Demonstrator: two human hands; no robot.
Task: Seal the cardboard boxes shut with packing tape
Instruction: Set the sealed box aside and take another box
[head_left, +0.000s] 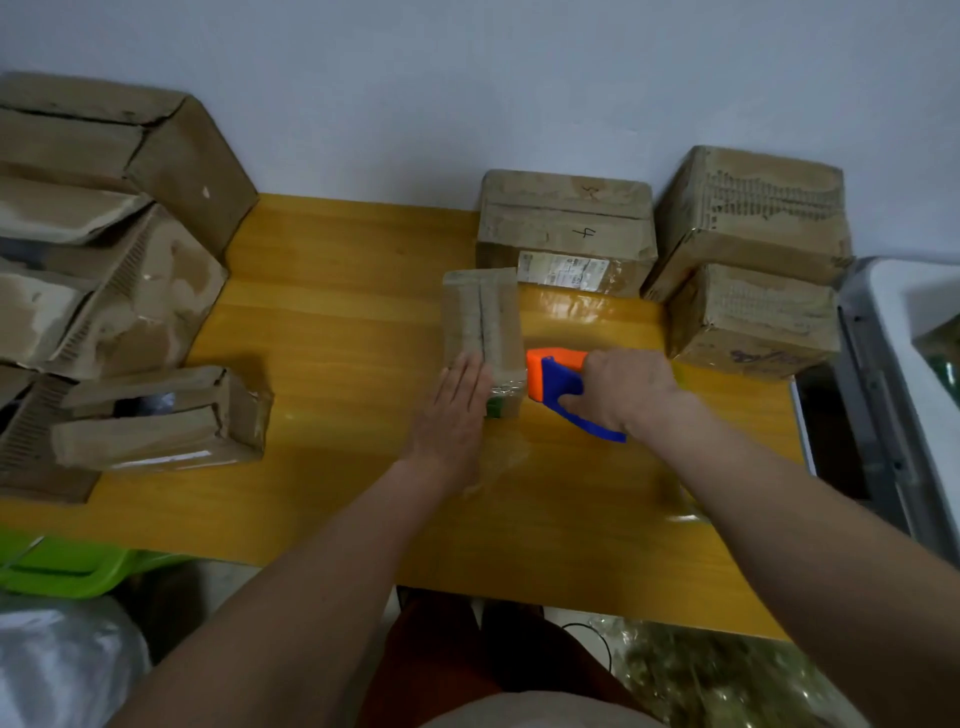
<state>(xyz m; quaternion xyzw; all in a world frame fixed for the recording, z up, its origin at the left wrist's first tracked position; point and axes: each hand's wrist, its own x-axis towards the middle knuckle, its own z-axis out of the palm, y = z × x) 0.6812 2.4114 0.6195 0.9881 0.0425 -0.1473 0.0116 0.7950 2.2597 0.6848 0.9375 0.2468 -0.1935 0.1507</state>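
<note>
A small narrow cardboard box (483, 317) lies in the middle of the yellow table (337, 322), its top flaps meeting in a lengthwise seam. My left hand (452, 410) lies flat with straight fingers on the box's near end. Just right of the box, my right hand (623, 389) grips the blue handle of an orange and blue tape dispenser (553, 376). The dispenser's orange head touches the box's right side near its front corner. Clear tape shows faintly over the box's near end.
Worn cardboard boxes (104, 249) are stacked at the left, with one open-flapped box (166, 415) lying in front of them. Three more boxes (566, 228) stand at the back right. A white and grey appliance (909, 374) borders the table's right edge; a green bin (62, 566) sits lower left.
</note>
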